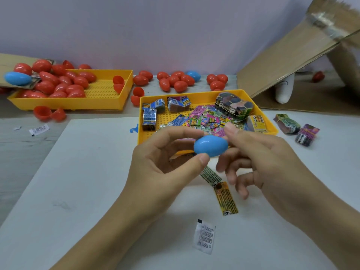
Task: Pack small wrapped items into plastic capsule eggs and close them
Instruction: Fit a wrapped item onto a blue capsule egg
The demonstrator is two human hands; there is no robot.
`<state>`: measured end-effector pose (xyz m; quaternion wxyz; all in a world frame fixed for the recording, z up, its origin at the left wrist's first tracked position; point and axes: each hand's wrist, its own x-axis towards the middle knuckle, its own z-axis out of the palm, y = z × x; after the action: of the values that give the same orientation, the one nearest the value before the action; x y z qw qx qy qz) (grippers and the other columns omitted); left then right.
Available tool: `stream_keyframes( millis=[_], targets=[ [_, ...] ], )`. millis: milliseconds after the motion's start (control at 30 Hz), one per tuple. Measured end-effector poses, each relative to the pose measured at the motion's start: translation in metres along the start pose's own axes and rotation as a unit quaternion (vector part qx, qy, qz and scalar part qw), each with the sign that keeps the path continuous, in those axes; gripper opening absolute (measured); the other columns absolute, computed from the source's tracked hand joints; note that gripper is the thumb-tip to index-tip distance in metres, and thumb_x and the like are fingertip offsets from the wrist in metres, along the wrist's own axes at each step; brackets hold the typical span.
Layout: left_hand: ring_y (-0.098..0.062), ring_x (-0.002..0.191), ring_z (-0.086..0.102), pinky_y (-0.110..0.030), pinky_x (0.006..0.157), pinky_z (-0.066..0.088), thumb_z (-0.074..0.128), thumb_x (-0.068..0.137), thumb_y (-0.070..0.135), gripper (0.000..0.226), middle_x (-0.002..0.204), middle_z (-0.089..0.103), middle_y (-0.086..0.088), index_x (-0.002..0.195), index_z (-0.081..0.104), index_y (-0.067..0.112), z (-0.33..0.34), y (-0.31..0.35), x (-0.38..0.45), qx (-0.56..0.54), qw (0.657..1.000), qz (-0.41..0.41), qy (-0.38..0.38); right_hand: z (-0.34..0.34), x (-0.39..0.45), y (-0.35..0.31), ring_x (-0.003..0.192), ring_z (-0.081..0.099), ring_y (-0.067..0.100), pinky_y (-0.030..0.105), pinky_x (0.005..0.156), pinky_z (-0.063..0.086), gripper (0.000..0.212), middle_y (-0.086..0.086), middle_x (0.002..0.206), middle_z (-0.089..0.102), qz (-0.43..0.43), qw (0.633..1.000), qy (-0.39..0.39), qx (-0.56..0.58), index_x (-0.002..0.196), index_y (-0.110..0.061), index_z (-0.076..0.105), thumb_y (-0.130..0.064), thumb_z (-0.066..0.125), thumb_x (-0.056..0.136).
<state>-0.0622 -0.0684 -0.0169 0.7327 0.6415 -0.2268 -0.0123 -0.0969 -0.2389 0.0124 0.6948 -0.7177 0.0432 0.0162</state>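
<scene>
A closed blue capsule egg (pixel 211 146) is held above the white sheet, in front of the near yellow tray (pixel 269 123). My left hand (pixel 161 164) pinches its left end between thumb and fingers. My right hand (pixel 261 158) touches the egg's right side with thumb and forefinger, its other fingers loosely curled below. The near tray holds several small colourful wrapped items (pixel 206 119) and bundled packs (pixel 233 105). Below the hands lie a yellow wrapper strip (pixel 227 199) and a white sachet (pixel 204 236).
A far yellow tray (pixel 109 103) at the back left is heaped with red eggs (pixel 58 82). More red eggs (pixel 176 79), open red halves (pixel 48 114) and two blue eggs (pixel 17 78) lie around it. A cardboard box (pixel 292 61) leans at the right; bundled packs (pixel 296 127) sit beside the near tray.
</scene>
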Motion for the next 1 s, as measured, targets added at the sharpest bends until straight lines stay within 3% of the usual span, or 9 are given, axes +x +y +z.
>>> stream_keyframes(
  millis=[100,200,333,467,567,700,800,900,1000],
  targets=[
    [-0.022,0.110,0.067,-0.035,0.086,0.058,0.064,0.080,-0.008,0.033,0.110,0.072,-0.005,0.107,0.067,0.010,0.000,-0.002,0.000,0.017,0.999,0.034,-0.031,0.001,-0.001,0.000,0.045,0.056,0.015,0.023,0.034,0.041,0.036,0.008,0.061,0.066,-0.010,1.000,-0.003,-0.004,0.077,-0.016,0.077,-0.049,0.067,0.071],
    [-0.020,0.110,0.068,-0.030,0.084,0.058,0.055,0.082,-0.011,0.036,0.110,0.072,-0.004,0.108,0.065,0.011,0.000,-0.003,0.000,0.024,0.999,0.032,-0.020,-0.002,-0.002,0.003,0.049,0.060,0.014,0.022,0.038,0.045,0.028,0.009,0.064,0.069,-0.051,0.999,0.011,-0.001,0.084,-0.014,0.077,-0.035,0.075,0.066],
    [-0.020,0.086,0.072,-0.029,0.063,0.060,0.046,0.087,0.007,0.028,0.092,0.072,-0.004,0.100,0.069,0.014,-0.001,-0.004,-0.002,0.017,0.998,-0.020,0.055,-0.003,-0.001,0.007,0.061,0.064,0.014,0.025,0.044,0.049,0.030,0.009,0.076,0.071,-0.085,0.996,-0.008,-0.040,0.093,-0.029,0.078,-0.032,0.080,0.064],
    [-0.024,0.052,0.057,-0.033,0.038,0.050,0.048,0.092,0.035,0.031,0.067,0.060,-0.007,0.093,0.071,0.014,0.004,-0.001,-0.004,0.022,0.996,-0.064,0.066,-0.002,-0.003,0.012,0.077,0.068,0.016,0.041,0.048,0.057,0.033,0.002,0.088,0.071,-0.148,0.982,0.005,-0.116,0.099,-0.038,0.075,-0.024,0.084,0.071],
    [-0.024,0.051,0.059,-0.033,0.042,0.052,0.051,0.091,0.043,0.039,0.065,0.061,-0.015,0.088,0.075,0.012,0.004,-0.002,-0.001,-0.026,0.993,-0.111,0.044,-0.001,-0.004,0.015,0.084,0.067,0.018,0.045,0.053,0.058,0.035,-0.005,0.091,0.069,-0.177,0.974,0.001,-0.141,0.100,-0.040,0.074,-0.018,0.077,0.073],
    [-0.023,0.059,0.065,-0.033,0.052,0.057,0.060,0.089,0.029,0.025,0.070,0.066,-0.014,0.093,0.077,0.012,0.000,-0.005,0.001,-0.043,0.995,-0.080,0.047,-0.002,-0.003,0.015,0.087,0.069,0.020,0.045,0.057,0.060,0.036,-0.006,0.095,0.072,-0.186,0.973,0.002,-0.139,0.104,-0.038,0.072,-0.016,0.074,0.076],
    [-0.026,0.068,0.070,-0.035,0.061,0.060,0.061,0.088,0.024,0.020,0.084,0.072,-0.013,0.096,0.078,0.018,0.000,-0.005,0.002,-0.070,0.994,-0.059,0.058,-0.006,-0.001,0.016,0.076,0.069,0.017,0.036,0.053,0.058,0.031,-0.006,0.088,0.073,-0.172,0.972,0.030,-0.156,0.102,-0.037,0.072,-0.013,0.076,0.084],
    [-0.029,0.075,0.072,-0.035,0.067,0.060,0.060,0.087,0.020,0.021,0.089,0.073,-0.014,0.100,0.078,0.018,-0.001,-0.003,0.003,-0.080,0.993,-0.045,0.079,-0.010,0.001,0.017,0.064,0.062,0.010,0.019,0.052,0.047,0.007,-0.010,0.074,0.069,-0.126,0.954,0.082,-0.259,0.084,-0.035,0.072,-0.037,0.067,0.079],
    [-0.032,0.082,0.074,-0.035,0.071,0.061,0.058,0.090,0.019,0.025,0.098,0.074,-0.012,0.106,0.076,0.017,-0.001,-0.001,0.003,-0.098,0.991,-0.053,0.079,-0.009,0.000,0.017,0.072,0.055,0.005,0.026,0.065,0.048,0.038,-0.012,0.077,0.061,-0.044,0.895,0.028,-0.443,0.087,-0.038,0.069,-0.068,0.056,0.067]
  ],
)
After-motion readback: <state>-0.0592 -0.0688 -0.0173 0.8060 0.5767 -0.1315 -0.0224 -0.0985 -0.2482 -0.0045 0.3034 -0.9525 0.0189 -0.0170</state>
